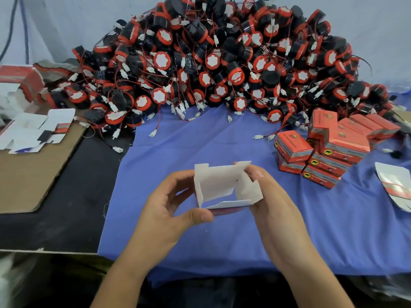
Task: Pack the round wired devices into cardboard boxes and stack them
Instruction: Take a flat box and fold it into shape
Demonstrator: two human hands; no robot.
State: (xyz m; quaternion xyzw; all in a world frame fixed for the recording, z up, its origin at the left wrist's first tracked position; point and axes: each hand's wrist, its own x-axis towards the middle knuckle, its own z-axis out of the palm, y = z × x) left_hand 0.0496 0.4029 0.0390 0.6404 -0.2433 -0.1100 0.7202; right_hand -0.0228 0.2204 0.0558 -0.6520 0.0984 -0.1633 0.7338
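Left hand (163, 210), right hand (270, 196) pinch box (219, 185) edges

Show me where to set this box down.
Bare blue cloth lies between the heap of round red-and-black wired devices and the held half-folded white cardboard box, left of the stacked red cardboard boxes. Crowded: the heap's wire-strewn edge and the flat white carton blanks left.

Bare left hand (168, 208), bare right hand (268, 197), bare forearms, short nails
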